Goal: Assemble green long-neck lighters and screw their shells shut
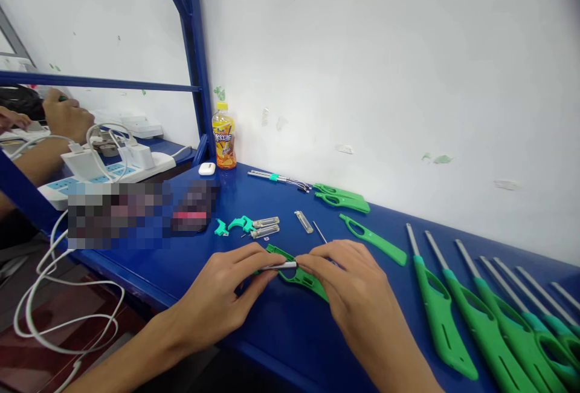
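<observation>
My left hand (226, 287) pinches a short length of silver metal tube (286, 265) between thumb and fingers. At the tube's right end, the fingertips of my right hand (351, 275) are closed together; what they pinch is hidden. Directly beneath both hands lies an open green lighter shell half (310, 283), partly covered by my fingers. A thin metal rod (319, 231) rests just beyond my right hand. Past the left hand are clear fuel tanks (265, 231), a separate clear tank (303, 222) and teal trigger pieces (241, 224).
Several assembled green lighters (441, 320) line the right side. Green shell halves (374, 239) and a bundle of metal tubes with wires (276, 177) lie near the wall. A drink bottle (224, 139), white case (207, 168) and power strip (158, 163) stand left. Another person's hand (67, 118) shows beyond the frame.
</observation>
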Tool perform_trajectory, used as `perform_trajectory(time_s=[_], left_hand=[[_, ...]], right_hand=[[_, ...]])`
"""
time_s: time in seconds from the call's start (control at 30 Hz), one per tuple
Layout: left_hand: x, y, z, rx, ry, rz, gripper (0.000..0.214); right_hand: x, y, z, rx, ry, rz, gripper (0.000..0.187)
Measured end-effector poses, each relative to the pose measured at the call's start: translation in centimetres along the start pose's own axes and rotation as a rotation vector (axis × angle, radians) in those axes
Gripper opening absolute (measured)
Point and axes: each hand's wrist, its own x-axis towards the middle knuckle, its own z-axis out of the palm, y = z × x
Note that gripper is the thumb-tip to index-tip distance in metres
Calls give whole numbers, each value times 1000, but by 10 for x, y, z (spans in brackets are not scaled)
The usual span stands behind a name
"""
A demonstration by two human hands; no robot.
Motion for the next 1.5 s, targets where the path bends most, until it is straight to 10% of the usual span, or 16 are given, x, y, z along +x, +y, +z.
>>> perform_trajectory(time_s=[0.97, 1.5], left_hand=[[0, 4, -2, 47, -60, -117, 20], [-6, -4, -2, 118, -137, -52, 48]], right_hand=[[-1, -6, 4, 21, -139, 94, 20], [0, -10, 5, 6, -108, 143, 15]])
